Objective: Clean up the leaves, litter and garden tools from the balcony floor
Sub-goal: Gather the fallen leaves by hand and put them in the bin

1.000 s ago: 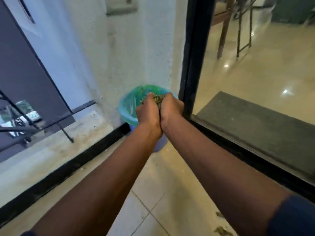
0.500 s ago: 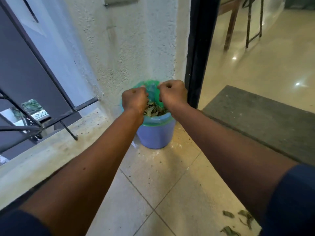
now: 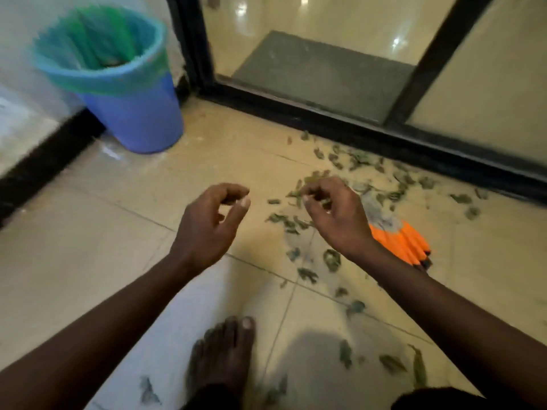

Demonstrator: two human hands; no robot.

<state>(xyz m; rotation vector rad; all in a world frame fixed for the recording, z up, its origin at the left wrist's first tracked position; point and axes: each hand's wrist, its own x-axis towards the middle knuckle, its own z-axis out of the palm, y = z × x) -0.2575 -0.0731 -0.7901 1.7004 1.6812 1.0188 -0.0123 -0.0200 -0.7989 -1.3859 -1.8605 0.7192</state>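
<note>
Head view looks down on a balcony floor (image 3: 103, 261) of pale beige tiles with thin grout lines, dusty in places. A black sliding door frame (image 3: 325, 119) runs from 12 o'clock down to 3 o'clock, with glass above it; behind the glass lie a grey mat (image 3: 319, 75) and a glossy indoor floor. A black skirting strip (image 3: 44, 161) edges the floor at 9 o'clock.

At 11 o'clock a blue bin (image 3: 139, 119) stands upright in the corner, just beside the door frame, lined with a green bag (image 3: 97, 78) folded over its rim. Dry green leaves (image 3: 355, 161) are scattered over the tiles from 1 o'clock along the frame to 5 o'clock, well apart from the bin. An orange and grey glove (image 3: 399, 244) lies flat among them at 3 o'clock, partly hidden by the right wrist.

The left hand (image 3: 207, 229) hangs near the centre, fingers loosely curled, holding nothing. The right hand (image 3: 337, 220) hovers over the leaves, fingers loosely curled too, with nothing seen in it. A bare foot (image 3: 225, 353) stands at 6 o'clock.
</note>
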